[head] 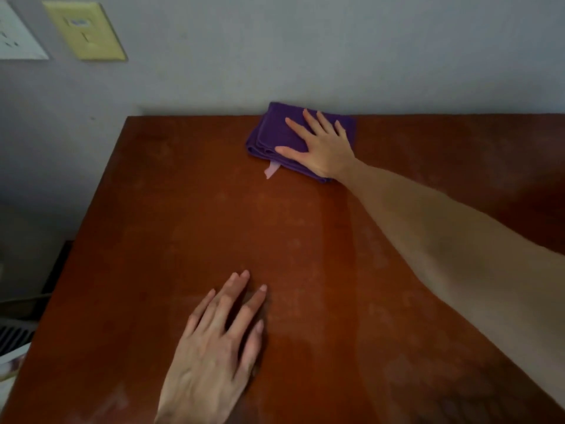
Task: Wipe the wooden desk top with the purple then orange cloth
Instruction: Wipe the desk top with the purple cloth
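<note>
A person's right hand (321, 145) is lying flat, fingers spread and open, on top of a folded purple microfibre cloth (275, 136) at the far edge of a reddish-brown wooden desk top (305, 240), close against the pale grey wall (275, 56). The palm is pressing down on the cloth rather than clutching it, and the bare forearm is stretching across the right side of the desk. A small pale pink care tag (271, 170) is poking out from the cloth's near edge onto the wood. The left hand (214, 341) is resting palm down on the near part of the desk, fingers extended and slightly parted, holding nothing and lying well apart from the cloth. A yellowish rectangular switch plate (84, 30) and a white wall plate (18, 35) are showing on the wall at upper left. The wood is looking faintly streaked and dull in patches.
</note>
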The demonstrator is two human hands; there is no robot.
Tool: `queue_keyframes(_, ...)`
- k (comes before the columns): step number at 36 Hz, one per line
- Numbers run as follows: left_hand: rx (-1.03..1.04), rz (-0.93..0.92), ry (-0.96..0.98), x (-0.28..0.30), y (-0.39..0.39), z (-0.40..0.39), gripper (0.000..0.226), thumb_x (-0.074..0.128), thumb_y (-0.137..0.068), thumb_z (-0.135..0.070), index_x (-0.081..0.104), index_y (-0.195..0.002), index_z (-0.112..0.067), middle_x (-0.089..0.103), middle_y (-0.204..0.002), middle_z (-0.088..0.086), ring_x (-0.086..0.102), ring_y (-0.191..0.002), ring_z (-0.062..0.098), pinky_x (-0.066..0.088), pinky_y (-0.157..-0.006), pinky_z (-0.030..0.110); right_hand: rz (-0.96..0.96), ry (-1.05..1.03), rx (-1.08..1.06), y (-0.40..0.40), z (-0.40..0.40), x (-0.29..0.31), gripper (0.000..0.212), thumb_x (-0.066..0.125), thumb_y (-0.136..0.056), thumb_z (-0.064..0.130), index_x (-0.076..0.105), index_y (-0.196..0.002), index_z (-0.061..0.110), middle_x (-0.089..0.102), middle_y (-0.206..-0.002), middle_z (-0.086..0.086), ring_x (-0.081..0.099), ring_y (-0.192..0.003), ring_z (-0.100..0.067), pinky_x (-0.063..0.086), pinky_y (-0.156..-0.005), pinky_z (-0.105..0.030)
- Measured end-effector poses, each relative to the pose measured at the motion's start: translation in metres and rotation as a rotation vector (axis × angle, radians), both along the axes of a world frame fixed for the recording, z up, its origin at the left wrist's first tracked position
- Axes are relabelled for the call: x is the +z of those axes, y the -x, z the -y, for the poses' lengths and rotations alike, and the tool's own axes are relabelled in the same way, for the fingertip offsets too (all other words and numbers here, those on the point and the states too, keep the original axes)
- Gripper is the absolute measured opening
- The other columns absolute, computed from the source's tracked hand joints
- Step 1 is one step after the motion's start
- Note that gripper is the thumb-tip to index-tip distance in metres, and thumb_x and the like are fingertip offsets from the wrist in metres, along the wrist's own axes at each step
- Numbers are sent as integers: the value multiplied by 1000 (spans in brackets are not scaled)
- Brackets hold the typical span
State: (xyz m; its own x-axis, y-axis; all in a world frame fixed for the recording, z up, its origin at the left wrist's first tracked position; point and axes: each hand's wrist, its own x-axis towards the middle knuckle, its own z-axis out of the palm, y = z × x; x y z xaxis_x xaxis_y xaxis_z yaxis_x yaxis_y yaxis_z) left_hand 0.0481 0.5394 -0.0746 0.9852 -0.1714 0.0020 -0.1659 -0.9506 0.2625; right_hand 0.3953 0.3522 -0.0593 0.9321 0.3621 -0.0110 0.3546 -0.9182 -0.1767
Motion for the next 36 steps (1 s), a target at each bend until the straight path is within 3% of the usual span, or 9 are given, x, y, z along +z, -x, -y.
queue_keyframes(10, 14, 17, 48, 7, 2, 2, 51, 23, -103, -52, 34, -151, -38, 25, -161, -11, 6, -149, -2, 2, -119, 19, 3, -8, -52, 137, 42, -1, 95, 14, -79, 95, 7, -162, 48, 1, -174, 2, -4, -160, -25, -1, -127, -54)
queue_keyframes(13, 25, 28, 40, 6, 3, 3, 53, 20, -101, -53, 36, -150, -37, 28, -160, -8, 14, -150, 4, 12, -121, 28, 2, 17, -23, 206, 72, -5, 93, 15, -83, 94, 5, -162, 47, 0, -174, 1, -4, -160, -26, 1, -127, -55)
queue_keyframes(17, 85, 67, -42, 4, 11, 13, 54, 23, -101, -48, 43, -148, -29, 40, -155, 3, 31, -145, 18, 24, -116, 38, 64, 11, -11, 296, 112, -9, 92, 15, -84, 93, 16, -162, 45, 11, -173, 0, 9, -159, -28, 15, -125, -57)
queue_keyframes(20, 234, 104, -5, 4, 25, 39, 50, 30, -100, -39, 51, -142, -22, 47, -148, 9, 39, -140, 26, 33, -109, 46, 98, 2, -60, 354, 139, -13, 88, 21, -86, 92, 18, -161, 46, 13, -173, 1, 10, -160, -25, 16, -126, -54)
queue_keyframes(23, 227, 144, 52, 4, 39, 78, 46, 35, -97, -35, 56, -135, -19, 51, -142, 8, 44, -135, 27, 36, -106, 46, 118, -24, -117, 387, 151, -14, 85, 24, -88, 91, 20, -161, 47, 16, -172, 2, 12, -159, -23, 19, -125, -55)
queue_keyframes(27, 124, 159, 98, 4, 35, 118, 43, 38, -95, -30, 56, -133, -21, 52, -140, 5, 47, -132, 25, 38, -104, 43, 127, -53, -126, 388, 154, -14, 83, 24, -88, 90, 21, -160, 49, 17, -172, 3, 13, -159, -21, 20, -125, -53)
queue_keyframes(33, 255, 160, 231, 13, -3, 144, 44, 31, -99, -33, 55, -132, -18, 52, -136, 7, 52, -123, 27, 45, -99, 46, 75, -31, -145, 315, 170, -11, 81, 24, -87, 89, 15, -159, 54, 8, -173, 8, 5, -160, -17, 10, -128, -50)
queue_keyframes(36, 330, 152, 244, 11, -20, 157, 42, 33, -99, -37, 55, -131, -22, 52, -135, 5, 52, -122, 27, 42, -100, 45, 53, -23, -179, 255, 175, -8, 81, 25, -87, 88, 15, -159, 54, 9, -173, 8, 4, -160, -18, 6, -128, -48)
